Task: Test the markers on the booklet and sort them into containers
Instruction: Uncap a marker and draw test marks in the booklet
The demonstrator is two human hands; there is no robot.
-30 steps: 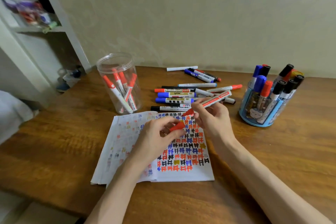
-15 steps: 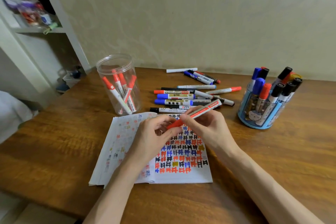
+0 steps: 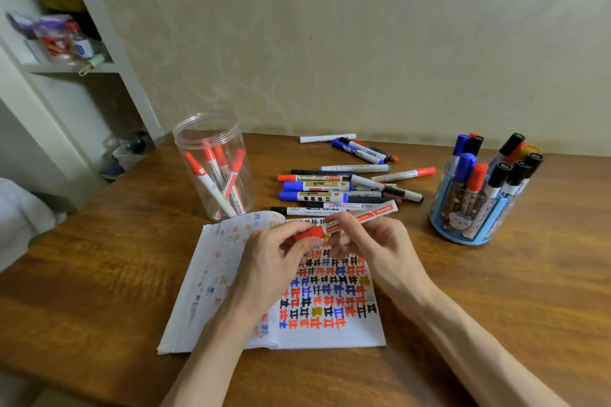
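- Red marker (image 3: 350,220): white barrel, red label band, red cap at its left end; held nearly level just above the top edge of the booklet (image 3: 330,332).
- Left hand (image 3: 274,261): fingertips pinch the cap.
- Right hand (image 3: 373,244): fingers curled round the barrel.
- Booklet page: rows of red, blue and black test marks.

Both hands (image 3: 274,261) hold a red marker (image 3: 347,221) above the booklet (image 3: 330,330).
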